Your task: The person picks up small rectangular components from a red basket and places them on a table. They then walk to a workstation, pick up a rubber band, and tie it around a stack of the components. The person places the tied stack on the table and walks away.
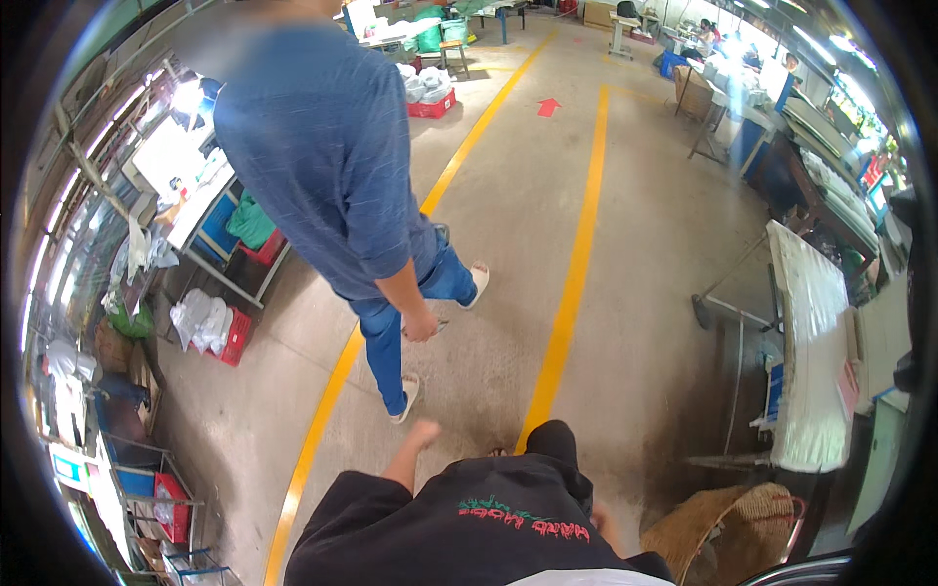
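Both hands of the wearer hang low beside the black shirt [420, 532]. Left hand [425, 433]: blurred, forearm reaching ahead over the floor; nothing seen in it, but cannot tell how wide or narrow the fingers are. Right hand [601, 518]: mostly hidden against the shirt; cannot tell its fingers or whether they hold anything. Nearest object to it is the woven basket [684, 523], on the floor to the right, just off the near corner of the white-covered bench [811, 342]; probably set there to keep the walkway open. Yellow lines, left [327, 391] and right [567, 332], appear to mark that lane; a red arrow [549, 107] lies between them farther off. White bundles [202, 320] sit in a red crate [235, 337] by the near end of the left bench [188, 232], presumably to keep them off the floor. Main obstruction: a co-worker in a blue shirt [313, 146], just ahead inside the left line, narrowing the lane; the co-worker's hand [420, 324] may hold something small, unclear. Metal legs of the white-covered bench jut toward the right line, well short of it.
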`<action>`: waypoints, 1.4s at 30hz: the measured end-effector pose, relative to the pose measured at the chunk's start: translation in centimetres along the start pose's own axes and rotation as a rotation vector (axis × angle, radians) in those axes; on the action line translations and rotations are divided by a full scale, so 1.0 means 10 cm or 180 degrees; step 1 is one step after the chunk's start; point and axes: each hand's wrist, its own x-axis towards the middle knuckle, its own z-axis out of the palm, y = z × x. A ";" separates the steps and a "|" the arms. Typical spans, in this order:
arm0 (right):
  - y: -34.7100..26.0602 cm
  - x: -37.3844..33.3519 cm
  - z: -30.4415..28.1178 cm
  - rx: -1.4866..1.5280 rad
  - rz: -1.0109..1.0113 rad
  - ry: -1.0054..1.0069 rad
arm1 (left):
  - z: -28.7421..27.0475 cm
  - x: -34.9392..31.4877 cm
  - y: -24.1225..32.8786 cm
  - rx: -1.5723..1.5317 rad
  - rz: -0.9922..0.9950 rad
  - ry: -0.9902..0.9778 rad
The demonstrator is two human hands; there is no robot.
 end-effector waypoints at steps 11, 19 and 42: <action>-3.61 2.06 -3.14 0.0238 0.0756 0.0093 | -2.81 3.37 3.20 -0.2172 -0.0651 0.0448; -9.32 3.51 -6.27 -0.0485 -0.2233 0.2084 | -3.27 4.48 3.34 -0.2238 -0.2240 -0.0681; -15.02 7.58 -9.88 0.0467 0.1124 0.0278 | -10.79 13.34 9.15 -0.2514 -0.0952 0.0169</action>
